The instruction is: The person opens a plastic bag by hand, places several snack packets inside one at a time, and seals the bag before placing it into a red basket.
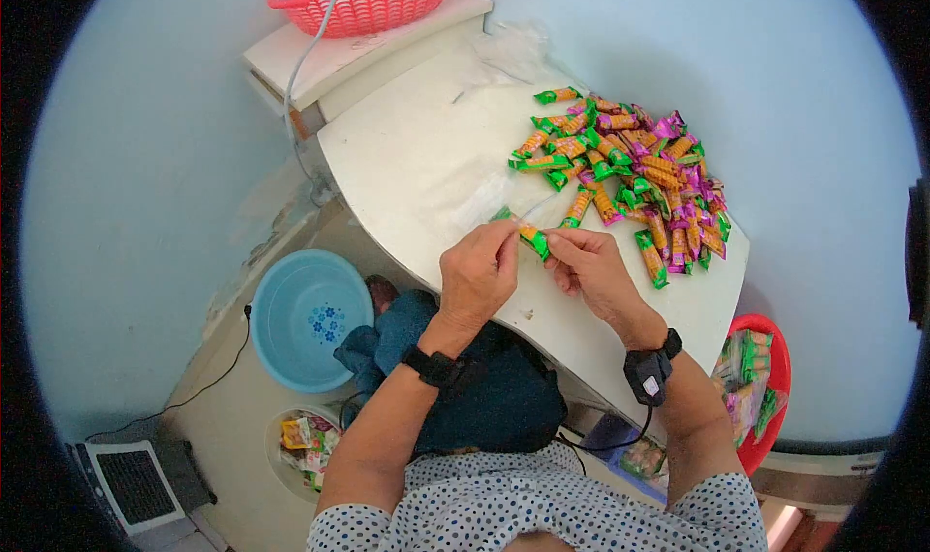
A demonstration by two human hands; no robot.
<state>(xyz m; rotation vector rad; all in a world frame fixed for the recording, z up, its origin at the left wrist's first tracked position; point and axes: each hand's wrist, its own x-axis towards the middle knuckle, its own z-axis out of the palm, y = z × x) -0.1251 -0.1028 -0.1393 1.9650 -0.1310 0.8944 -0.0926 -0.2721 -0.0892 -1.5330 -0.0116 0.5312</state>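
Note:
A small green and orange snack packet (532,238) is held between my two hands over the front edge of the white table (387,165). My left hand (480,269) pinches its left end, and the fingers of my right hand (593,267) close on its right end. Just beyond my left hand lies a clear plastic bag (475,201). To the right and farther back spreads a pile of snack packets (639,165) in green and purple wrappers. One green packet (651,259) lies close to my right hand.
A red basket (373,8) stands on a white ledge at the back left. On the floor are a blue basin (273,305) and a bin (281,455) with wrappers. A red tub (781,358) of bagged packets stands at the right. Cables hang from my right wrist.

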